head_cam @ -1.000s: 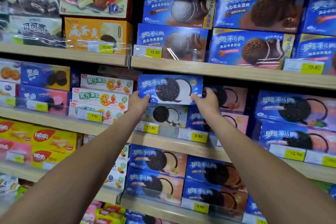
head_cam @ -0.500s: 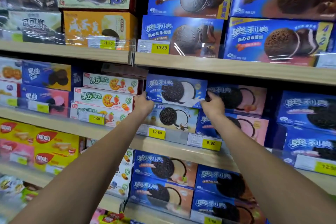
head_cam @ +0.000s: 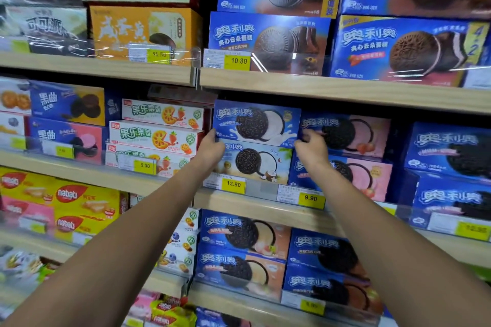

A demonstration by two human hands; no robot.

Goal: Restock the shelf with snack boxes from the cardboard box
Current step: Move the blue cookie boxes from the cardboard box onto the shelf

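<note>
Reaching up with both bare arms, a person holds a blue snack box (head_cam: pixel 256 123) by its two short ends at the middle level of a wooden shelf (head_cam: pixel 332 91). The box is a long, flat rectangle, deep blue, with white Chinese lettering at its upper left, a dark round sandwich cookie in the centre showing a white cream disc behind it, and a white milk splash along the lower edge. It sits level on top of a paler blue box (head_cam: pixel 255 162) printed with a similar cookie and a halved coconut.

The left hand (head_cam: pixel 211 147) cups the box's lower left corner, fingers curled around the end and out of sight behind it, thumb against the front edge. The right hand (head_cam: pixel 310 147) meets the lower right corner, its fingers bent and bunched close together against the box's end; whether they grip or only press I cannot tell.

Just right of the right fingers stands a blue-and-pink box (head_cam: pixel 348 135) of the same brand. Left of the left fingers lie stacked white-and-green boxes (head_cam: pixel 156 134) with orange fruit biscuits. Below both hands, on the shelf lip, sit yellow price tags reading 12.80 (head_cam: pixel 233 184) and 9.90 (head_cam: pixel 310 198).
</note>
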